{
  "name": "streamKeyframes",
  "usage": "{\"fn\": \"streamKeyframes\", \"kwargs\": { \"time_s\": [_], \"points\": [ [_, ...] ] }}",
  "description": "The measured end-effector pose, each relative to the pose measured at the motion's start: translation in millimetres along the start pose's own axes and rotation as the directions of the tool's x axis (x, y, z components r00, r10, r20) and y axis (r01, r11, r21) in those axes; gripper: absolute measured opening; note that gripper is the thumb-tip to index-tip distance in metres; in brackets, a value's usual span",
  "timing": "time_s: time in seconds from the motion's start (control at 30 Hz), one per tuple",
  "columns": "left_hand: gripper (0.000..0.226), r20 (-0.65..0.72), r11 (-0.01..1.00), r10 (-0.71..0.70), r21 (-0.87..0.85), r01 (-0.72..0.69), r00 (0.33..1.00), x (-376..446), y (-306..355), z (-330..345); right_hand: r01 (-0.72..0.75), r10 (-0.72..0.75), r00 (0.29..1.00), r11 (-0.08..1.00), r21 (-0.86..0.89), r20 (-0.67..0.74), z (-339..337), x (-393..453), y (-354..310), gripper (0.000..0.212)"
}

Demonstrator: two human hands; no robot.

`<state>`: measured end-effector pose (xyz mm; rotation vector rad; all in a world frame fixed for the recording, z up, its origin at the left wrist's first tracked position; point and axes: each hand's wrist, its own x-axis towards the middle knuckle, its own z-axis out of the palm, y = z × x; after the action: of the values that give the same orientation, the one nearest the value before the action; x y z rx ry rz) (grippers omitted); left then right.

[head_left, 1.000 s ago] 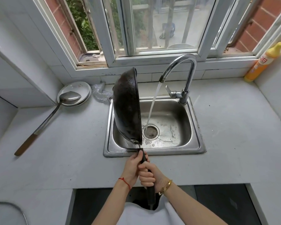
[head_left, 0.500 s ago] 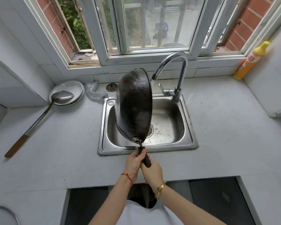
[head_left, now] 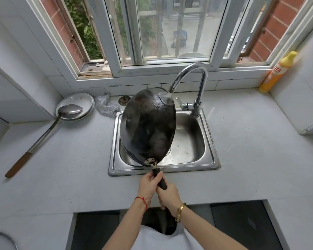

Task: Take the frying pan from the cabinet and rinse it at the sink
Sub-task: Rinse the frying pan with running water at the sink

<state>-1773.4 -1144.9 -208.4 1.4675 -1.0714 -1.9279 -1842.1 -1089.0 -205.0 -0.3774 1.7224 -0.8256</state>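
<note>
Over the sink [head_left: 209, 141] the black frying pan [head_left: 148, 127] is held tilted, its far rim under the running tap [head_left: 190, 76], water striking its inside; the left hand [head_left: 148, 185] and right hand [head_left: 168, 195] both have their fingers wrapped tight round the pan's dark handle [head_left: 160, 179], left ahead of right

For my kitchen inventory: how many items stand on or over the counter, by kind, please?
Black round frying pan: 1
Long steel ladle with wooden handle: 1
White round plates: 2
Silver mesh scrubber: 1
Yellow-orange detergent bottle: 1
Total: 6
</note>
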Motion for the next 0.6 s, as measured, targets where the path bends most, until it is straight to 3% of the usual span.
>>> {"fn": "streamKeyframes", "kwargs": {
  "time_s": [0.2, 0.6],
  "points": [
    [0.016, -0.034, 0.993, 0.036, 0.113, -0.032, 0.999, 3, 0, 4, -0.056, 0.049, 0.997, 0.992, 0.113, 0.065, -7, -1, -2, 0.035],
    [0.023, 0.0, 0.969, 0.087, 0.233, -0.085, 0.996, 12, 12, 27, -0.065, 0.054, 0.997, 0.981, 0.183, 0.064, -29, 5, -14, 0.035]
  ]
}}
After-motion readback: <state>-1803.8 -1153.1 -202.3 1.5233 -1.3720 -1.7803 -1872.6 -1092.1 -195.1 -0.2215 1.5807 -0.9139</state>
